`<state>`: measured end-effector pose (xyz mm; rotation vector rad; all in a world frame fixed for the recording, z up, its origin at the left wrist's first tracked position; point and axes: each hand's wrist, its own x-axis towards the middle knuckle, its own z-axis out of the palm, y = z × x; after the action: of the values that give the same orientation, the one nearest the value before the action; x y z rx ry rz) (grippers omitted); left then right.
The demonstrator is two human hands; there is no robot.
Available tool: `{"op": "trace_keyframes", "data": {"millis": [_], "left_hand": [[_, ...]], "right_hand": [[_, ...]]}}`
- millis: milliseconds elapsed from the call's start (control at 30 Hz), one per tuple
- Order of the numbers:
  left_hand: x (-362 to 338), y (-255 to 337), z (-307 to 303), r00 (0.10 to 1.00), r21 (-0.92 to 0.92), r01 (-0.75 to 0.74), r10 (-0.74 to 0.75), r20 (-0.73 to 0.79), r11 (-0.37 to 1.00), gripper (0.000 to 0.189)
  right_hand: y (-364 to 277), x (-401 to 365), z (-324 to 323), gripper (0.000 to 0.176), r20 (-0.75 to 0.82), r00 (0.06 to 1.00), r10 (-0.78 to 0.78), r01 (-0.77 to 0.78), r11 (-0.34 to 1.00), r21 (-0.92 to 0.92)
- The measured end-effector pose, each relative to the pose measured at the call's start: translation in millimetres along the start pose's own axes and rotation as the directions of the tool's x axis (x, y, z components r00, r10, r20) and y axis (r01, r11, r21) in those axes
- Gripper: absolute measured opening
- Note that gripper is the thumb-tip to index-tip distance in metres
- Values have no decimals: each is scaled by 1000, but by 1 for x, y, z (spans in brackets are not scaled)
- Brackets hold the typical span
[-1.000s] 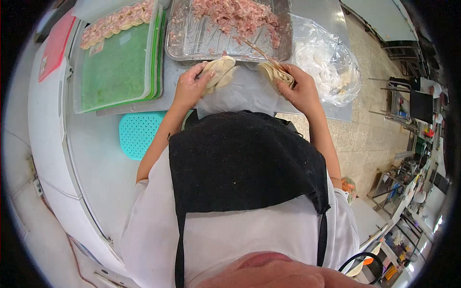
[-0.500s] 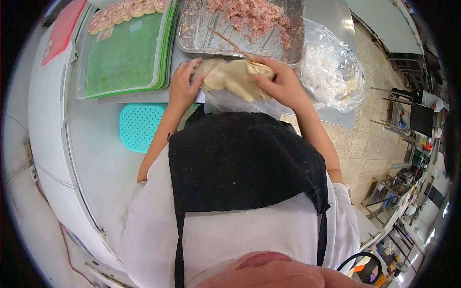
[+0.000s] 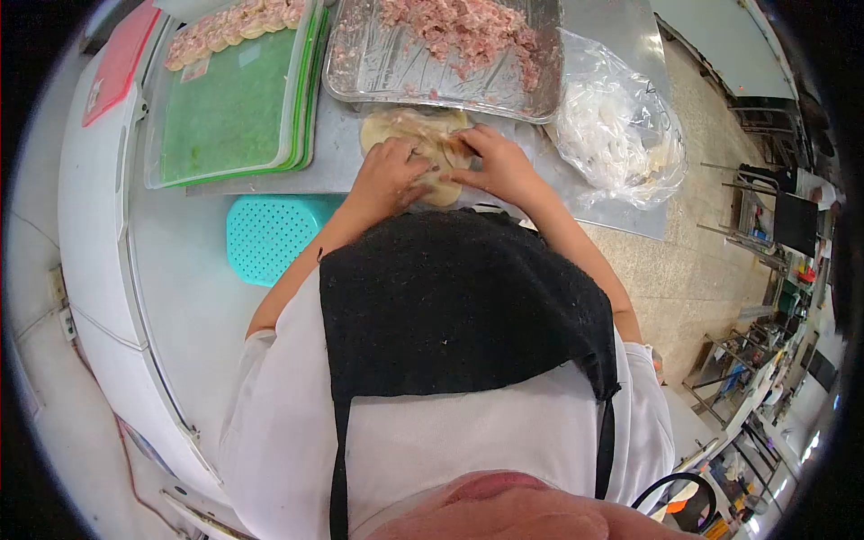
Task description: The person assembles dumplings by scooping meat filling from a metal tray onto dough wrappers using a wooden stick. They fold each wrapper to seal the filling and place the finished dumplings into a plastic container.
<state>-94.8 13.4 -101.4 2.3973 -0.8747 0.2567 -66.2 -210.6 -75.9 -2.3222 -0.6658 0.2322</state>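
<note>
Pale round dough wrappers [image 3: 382,129] lie overlapping on the metal table's front edge, partly hidden by my hands and by what looks like thin clear plastic. My left hand [image 3: 393,175] bends over them from the left, its fingers curled onto the dough. From the right, my right hand [image 3: 506,169] holds the wrappers' other side between its thumb and fingers. The fingertips nearly meet in the middle. Just beyond my hands sits a metal tray [image 3: 360,83] with pinkish minced meat filling [image 3: 468,34]. The thin wooden stick is not distinguishable now.
Stacked green-and-clear trays [image 3: 229,117] stand at the left, with rows of filled dumplings [image 3: 236,29] along the far end. A clear plastic bag [image 3: 621,135] lies right of the meat. Below the table edge is a turquoise perforated basket [image 3: 274,238]. A red lid [image 3: 121,67] rests far left.
The wrappers, held up and blurred before, now lie lower on the table. My hands have come closer together over them. The wooden stick by my right hand no longer shows.
</note>
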Motion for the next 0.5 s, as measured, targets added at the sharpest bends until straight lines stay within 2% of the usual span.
{"op": "trace_keyframes", "data": {"millis": [67,100,167,200,267,300,367,433,500], "left_hand": [[7,-9,14,987,-41,110,-104,122,993,28],[10,-8,13,988,-41,106,-100,121,994,28],[17,-8,12,964,-302,265,-258,65,916,26],[19,-5,7,964,-304,264,-257,63,915,26],[19,4,-6,998,-190,-65,61,-29,980,22],[15,7,-3,998,-192,-62,57,-31,979,22],[7,9,7,993,-46,-104,106,48,993,21],[6,5,12,993,-67,-94,99,71,993,22],[7,1,17,991,-95,-87,96,96,992,23]], "right_hand": [[19,1,11,41,5,1000,22,-22,999,-29],[23,2,10,40,9,999,42,-41,997,-64],[28,-5,0,38,0,999,47,-47,998,-41],[32,-9,-5,34,-9,996,85,-85,995,-48],[34,-19,-16,31,-14,992,123,-123,991,-57],[28,-23,-27,30,-49,989,141,-143,989,-38],[20,-30,-42,28,-79,985,155,-157,987,-20],[14,-33,-53,26,-101,967,235,-229,971,73],[2,-32,-66,24,-144,966,214,-206,976,64]]}}
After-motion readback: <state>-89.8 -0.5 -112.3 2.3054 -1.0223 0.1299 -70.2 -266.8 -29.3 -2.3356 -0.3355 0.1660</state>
